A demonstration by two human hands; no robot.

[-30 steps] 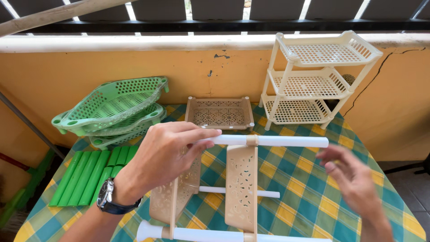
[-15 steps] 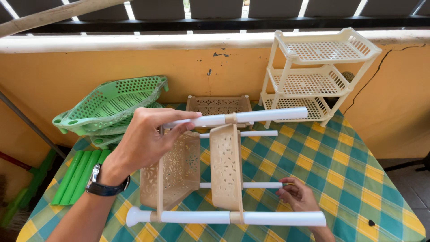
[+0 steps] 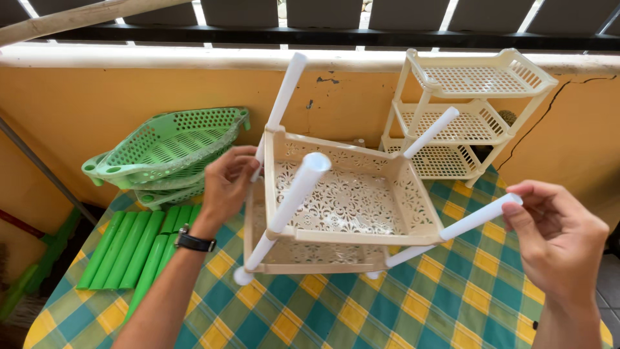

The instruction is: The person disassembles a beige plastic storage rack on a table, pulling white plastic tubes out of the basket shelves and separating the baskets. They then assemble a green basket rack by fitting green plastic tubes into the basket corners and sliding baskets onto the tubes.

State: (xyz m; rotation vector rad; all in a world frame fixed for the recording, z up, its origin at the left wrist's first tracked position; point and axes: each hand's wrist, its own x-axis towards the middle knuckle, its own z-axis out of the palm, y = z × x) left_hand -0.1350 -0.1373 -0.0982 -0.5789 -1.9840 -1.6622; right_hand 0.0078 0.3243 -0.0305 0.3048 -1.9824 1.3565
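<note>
A: Balcony wall [image 3: 97,103], ochre, cracked at its right end; checked tabletop [image 3: 452,304] below it. What's in hand?

B: Cream rack [image 3: 342,207], two lattice trays on white tubes, held in the air over the tabletop and tipped so the tray bottoms face the camera. Looks turned that way so both tube ends stay within reach.

A: Left hand [image 3: 226,184]?

B: Closed on the rack's left corner, fingers wrapped round the tray edge and the tube there. Carries most of the weight, I'd judge.

A: Right hand [image 3: 558,236]?

B: Fingertips pinched on the end of the tube [image 3: 478,216] sticking out of the rack to the right. Light grip, more steadying than lifting.

A: Around the rack?

B: Left of it, stacked green trays [image 3: 171,152] and green tubes [image 3: 139,249] lying side by side. Behind it to the right, a finished cream three-tier shelf [image 3: 471,116] against the wall.

A: Anything unclear?

B: Rack's lower tray mostly hidden behind the upper. Whether tubes are fully seated in the corner sockets, can't tell. Something cream behind the rack, covered. Right forearm cut off by the frame edge.
</note>
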